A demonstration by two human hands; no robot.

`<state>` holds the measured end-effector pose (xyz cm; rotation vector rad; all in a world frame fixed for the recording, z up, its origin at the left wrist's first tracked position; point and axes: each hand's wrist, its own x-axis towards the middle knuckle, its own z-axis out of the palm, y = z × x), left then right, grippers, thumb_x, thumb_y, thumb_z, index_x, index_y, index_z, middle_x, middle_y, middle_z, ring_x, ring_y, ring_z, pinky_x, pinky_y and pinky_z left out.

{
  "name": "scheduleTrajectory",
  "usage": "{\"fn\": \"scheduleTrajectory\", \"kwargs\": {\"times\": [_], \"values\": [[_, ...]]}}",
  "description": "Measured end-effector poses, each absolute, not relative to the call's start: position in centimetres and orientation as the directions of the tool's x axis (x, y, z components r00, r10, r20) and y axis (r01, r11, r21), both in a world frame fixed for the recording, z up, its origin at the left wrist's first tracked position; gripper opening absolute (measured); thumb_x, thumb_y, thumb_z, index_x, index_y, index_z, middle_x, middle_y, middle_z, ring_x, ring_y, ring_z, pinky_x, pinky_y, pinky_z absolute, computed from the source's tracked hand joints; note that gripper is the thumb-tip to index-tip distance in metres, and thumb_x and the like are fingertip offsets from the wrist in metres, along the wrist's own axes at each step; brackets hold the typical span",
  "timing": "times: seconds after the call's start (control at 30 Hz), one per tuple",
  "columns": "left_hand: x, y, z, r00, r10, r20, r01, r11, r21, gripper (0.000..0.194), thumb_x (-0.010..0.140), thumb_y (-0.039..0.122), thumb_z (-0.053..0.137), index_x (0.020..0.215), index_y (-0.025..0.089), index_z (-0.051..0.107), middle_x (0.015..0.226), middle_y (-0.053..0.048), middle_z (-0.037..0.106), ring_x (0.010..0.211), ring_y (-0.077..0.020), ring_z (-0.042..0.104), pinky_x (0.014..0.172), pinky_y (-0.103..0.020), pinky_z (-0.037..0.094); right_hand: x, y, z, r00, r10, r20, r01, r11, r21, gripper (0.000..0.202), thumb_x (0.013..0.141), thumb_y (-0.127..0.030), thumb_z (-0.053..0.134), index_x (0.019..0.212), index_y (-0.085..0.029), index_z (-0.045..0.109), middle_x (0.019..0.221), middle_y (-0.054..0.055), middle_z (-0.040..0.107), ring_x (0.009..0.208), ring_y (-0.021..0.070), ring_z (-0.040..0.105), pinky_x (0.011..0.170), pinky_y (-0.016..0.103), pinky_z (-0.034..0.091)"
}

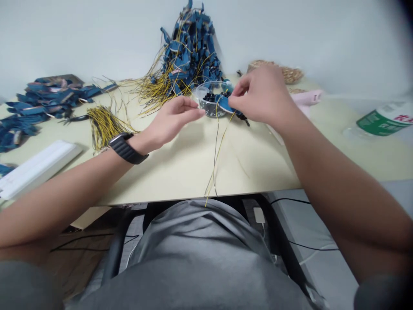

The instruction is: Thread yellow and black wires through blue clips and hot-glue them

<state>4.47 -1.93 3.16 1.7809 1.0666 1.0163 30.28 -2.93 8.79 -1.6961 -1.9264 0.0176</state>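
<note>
Right hand (263, 97): fingertips pinched on blue piece (225, 103), at rim of tub (210, 113); wires (215, 160) trailing across table (258, 165). Left hand (172, 120): loosely open, apparently empty, beside tub. Hazard: snagged wires could tug piece free; knuckle bump could tip tub.
</note>
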Motion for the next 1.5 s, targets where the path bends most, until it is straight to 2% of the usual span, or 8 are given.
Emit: {"fn": "scheduleTrajectory", "kwargs": {"times": [0.27,0.4,0.5,0.6,0.8,1.0,1.17,1.5], "values": [[14.2,-1.4,3.9,0.499,0.767,0.403,0.560,-0.640,0.526,0.075,0.084,0.067,0.109,0.139,0.024,0.080,0.151,-0.020,0.073,0.164,-0.0643,0.045,0.139,-0.074,0.027,33.9,-3.7,8.1,0.090,0.944,0.317,0.923,0.041,-0.384,0.036,0.092,-0.004,0.078,0.071,-0.030,0.064,0.076,0.007,0.073,0.103,0.0333,0.082,0.102,0.044,0.060],[17.8,-0.8,3.7,0.549,0.721,0.423,0.588,-0.693,0.418,0.079,0.090,0.079,0.100,0.142,0.023,0.080,0.145,-0.022,0.074,0.161,-0.0680,0.042,0.136,-0.078,0.024,37.0,-3.2,6.5,0.049,0.932,0.359,0.890,0.122,-0.439,0.028,0.095,-0.020,0.090,0.075,-0.028,0.073,0.078,0.014,0.077,0.106,0.0415,0.081,0.098,0.052,0.060],[19.2,-0.7,3.6,0.563,0.706,0.430,0.573,-0.708,0.413,0.082,0.093,0.087,0.092,0.142,0.022,0.080,0.140,-0.023,0.074,0.163,-0.0690,0.040,0.136,-0.080,0.023,38.4,-3.5,5.6,0.076,0.923,0.378,0.890,0.109,-0.443,0.022,0.097,-0.034,0.093,0.080,-0.027,0.080,0.083,0.016,0.080,0.107,0.0462,0.081,0.098,0.058,0.062],[20.0,-1.1,3.7,0.566,0.724,0.393,0.594,-0.689,0.414,0.087,0.095,0.092,0.086,0.142,0.019,0.080,0.139,-0.023,0.075,0.162,-0.0662,0.041,0.136,-0.081,0.023,39.0,-3.9,5.1,0.116,0.921,0.372,0.891,0.069,-0.448,0.021,0.093,-0.034,0.094,0.078,-0.025,0.081,0.079,0.017,0.076,0.104,0.0456,0.080,0.100,0.062,0.063],[21.1,-1.4,3.4,0.576,0.738,0.352,0.627,-0.675,0.390,0.077,0.094,0.080,0.088,0.139,0.019,0.079,0.140,-0.024,0.077,0.156,-0.0670,0.048,0.132,-0.081,0.025,39.9,-4.1,3.9,0.104,0.939,0.327,0.851,0.087,-0.518,0.022,0.092,-0.029,0.092,0.075,-0.031,0.078,0.077,0.016,0.071,0.101,0.0463,0.076,0.099,0.066,0.060],[20.6,0.5,2.1,0.676,0.679,0.288,0.557,-0.726,0.403,0.081,0.081,0.074,0.098,0.138,0.022,0.074,0.149,-0.023,0.074,0.151,-0.0615,0.054,0.127,-0.076,0.036,41.2,-6.3,4.4,0.104,0.957,0.272,0.841,0.061,-0.538,0.024,0.098,-0.025,0.084,0.075,-0.030,0.081,0.069,0.009,0.067,0.085,0.0363,0.068,0.083,0.053,0.055],[20.0,0.3,1.7,0.783,0.582,0.221,0.475,-0.788,0.392,0.078,0.075,0.073,0.102,0.129,0.025,0.071,0.147,-0.020,0.076,0.146,-0.0559,0.058,0.126,-0.072,0.041,44.0,-8.6,4.5,-0.001,0.971,0.240,0.804,0.144,-0.578,0.012,0.099,-0.033,0.087,0.089,-0.027,0.091,0.095,0.010,0.086,0.094,0.0330,0.075,0.089,0.049,0.055],[20.2,0.6,1.4,0.838,0.525,0.149,0.448,-0.817,0.362,0.082,0.072,0.080,0.100,0.127,0.024,0.076,0.138,-0.017,0.076,0.142,-0.0542,0.056,0.126,-0.073,0.041,45.2,-10.3,2.3,-0.099,0.978,0.186,0.703,0.201,-0.682,0.023,0.084,-0.043,0.100,0.101,-0.030,0.095,0.081,0.002,0.068,0.077,0.0231,0.059,0.074,0.041,0.045]]}}
